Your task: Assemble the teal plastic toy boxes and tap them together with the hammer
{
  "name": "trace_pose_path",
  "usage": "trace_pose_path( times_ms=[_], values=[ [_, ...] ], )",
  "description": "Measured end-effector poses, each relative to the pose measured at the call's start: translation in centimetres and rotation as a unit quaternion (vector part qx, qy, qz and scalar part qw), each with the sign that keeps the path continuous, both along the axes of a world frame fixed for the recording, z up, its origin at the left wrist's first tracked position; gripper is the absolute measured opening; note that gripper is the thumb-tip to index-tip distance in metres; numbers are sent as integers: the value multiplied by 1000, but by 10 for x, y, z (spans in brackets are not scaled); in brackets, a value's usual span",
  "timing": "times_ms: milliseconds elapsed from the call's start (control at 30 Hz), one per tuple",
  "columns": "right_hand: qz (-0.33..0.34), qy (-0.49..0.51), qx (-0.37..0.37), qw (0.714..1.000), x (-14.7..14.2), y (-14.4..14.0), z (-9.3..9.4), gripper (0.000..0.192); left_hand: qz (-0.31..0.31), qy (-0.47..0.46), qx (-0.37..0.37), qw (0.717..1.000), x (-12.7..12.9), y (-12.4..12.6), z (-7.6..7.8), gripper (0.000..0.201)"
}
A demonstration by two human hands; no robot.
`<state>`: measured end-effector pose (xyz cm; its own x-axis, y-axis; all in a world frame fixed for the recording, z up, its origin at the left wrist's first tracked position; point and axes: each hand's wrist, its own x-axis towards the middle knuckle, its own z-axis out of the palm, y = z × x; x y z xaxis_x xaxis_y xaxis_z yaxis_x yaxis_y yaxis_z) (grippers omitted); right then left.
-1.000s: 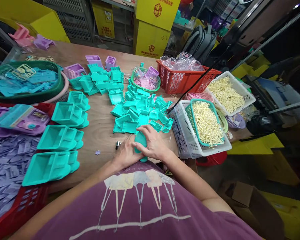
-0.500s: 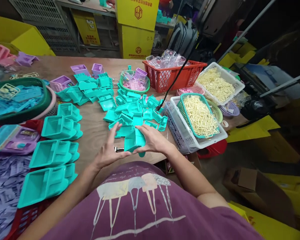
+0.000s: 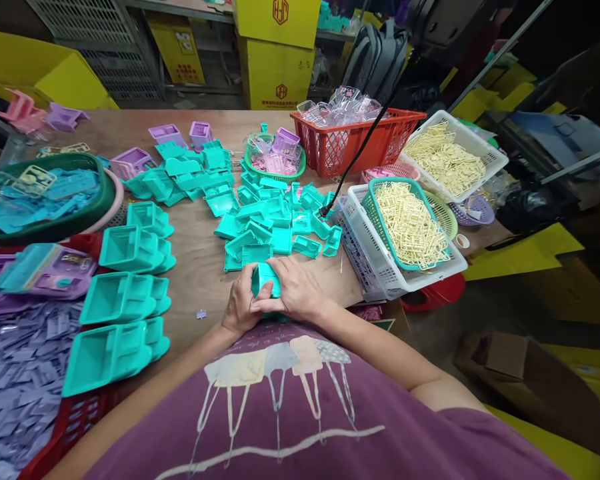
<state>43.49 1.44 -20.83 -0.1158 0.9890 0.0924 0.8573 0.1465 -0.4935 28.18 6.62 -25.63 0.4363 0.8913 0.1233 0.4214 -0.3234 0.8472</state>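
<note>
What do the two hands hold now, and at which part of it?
Both hands hold one teal plastic part at the table edge. The left hand grips its left side, the right hand its right side and top.

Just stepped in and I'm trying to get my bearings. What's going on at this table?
A person in a purple shirt grips a teal plastic part with both hands, left hand and right hand, at the near edge of the wooden table. Behind it lies a pile of loose teal parts. Stacks of teal trays stand to the left. To the right, a teal basket of cream pieces sits inside a white basket.
</note>
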Motion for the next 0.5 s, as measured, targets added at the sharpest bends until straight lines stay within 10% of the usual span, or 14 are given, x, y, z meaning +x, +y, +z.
trace_pose_path(
  times_ms=[233,500],
  values=[
    [13,2,-29,999,1,17,-8,78,39,7,-31,999,0,-2,-4,45],
    [100,280,-15,955,25,12,-26,104,20,-148,-111,983,-31,12,-26,69]
  ],
)
